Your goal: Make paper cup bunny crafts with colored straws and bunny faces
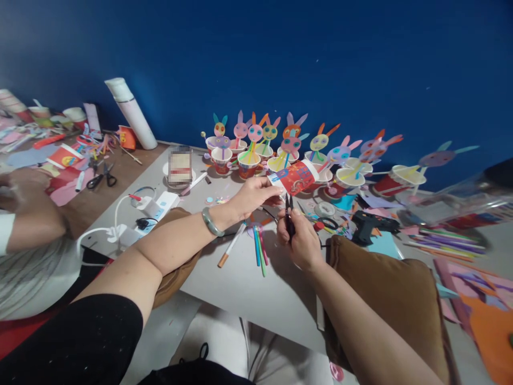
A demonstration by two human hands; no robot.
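Over the table, my left hand (256, 195) grips a red printed paper cup (298, 179), tipped on its side with its mouth toward the upper right. My right hand (298, 232) is closed on a pair of dark scissors (289, 211), whose tips point up at the cup's lower edge. Whether the blades touch the cup I cannot tell. Below the hands lie a capped marker (232, 246) and several coloured sticks (260, 248). Behind the cup stand several paper cups with rabbit-faced paper figures (255, 133) on sticks.
A black glue gun (372, 224) and a brown cushion (380, 289) lie at the right. On the left are a power strip (164, 206), a white thermos (132, 112), black-handled scissors (102, 179) and another person's arm (34, 214). Paper scraps and loose sticks (449, 241) are scattered about.
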